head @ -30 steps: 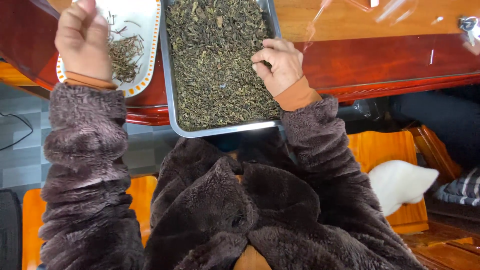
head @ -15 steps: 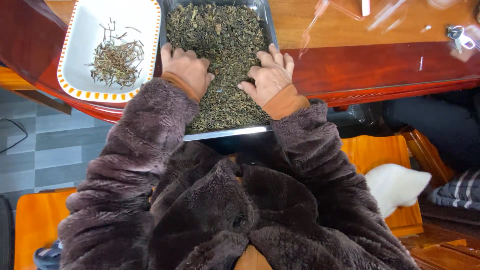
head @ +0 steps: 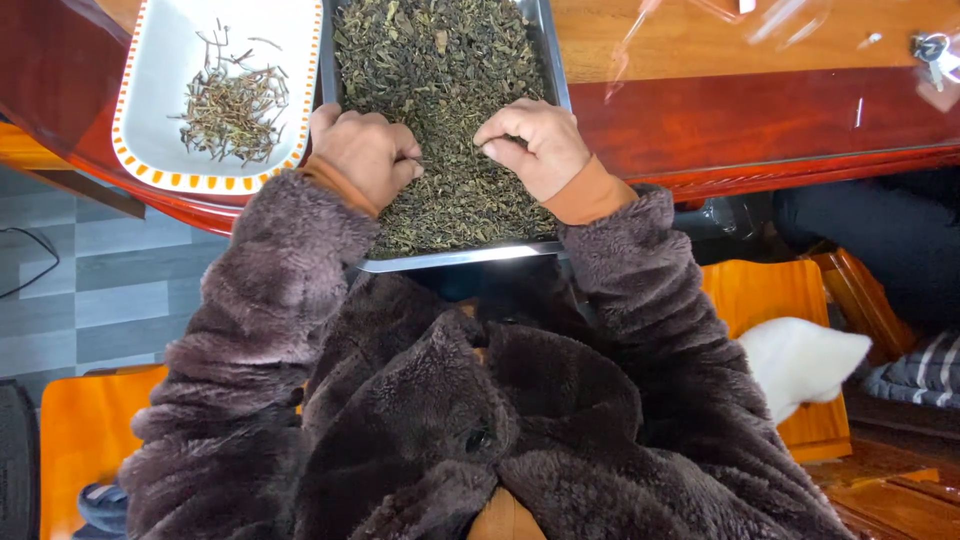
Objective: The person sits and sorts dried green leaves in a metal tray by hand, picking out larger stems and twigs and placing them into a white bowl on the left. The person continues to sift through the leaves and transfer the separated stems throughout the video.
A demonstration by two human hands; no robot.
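Left hand and right hand, grips curled closed, pinch dry crinkled green tea leaves in rectangular steel tray

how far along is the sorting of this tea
Done: a small pile of stems lies in the white dish. In hand: left hand and right hand rest curled on the loose leaves. Left: the metal tray is full of leaves.
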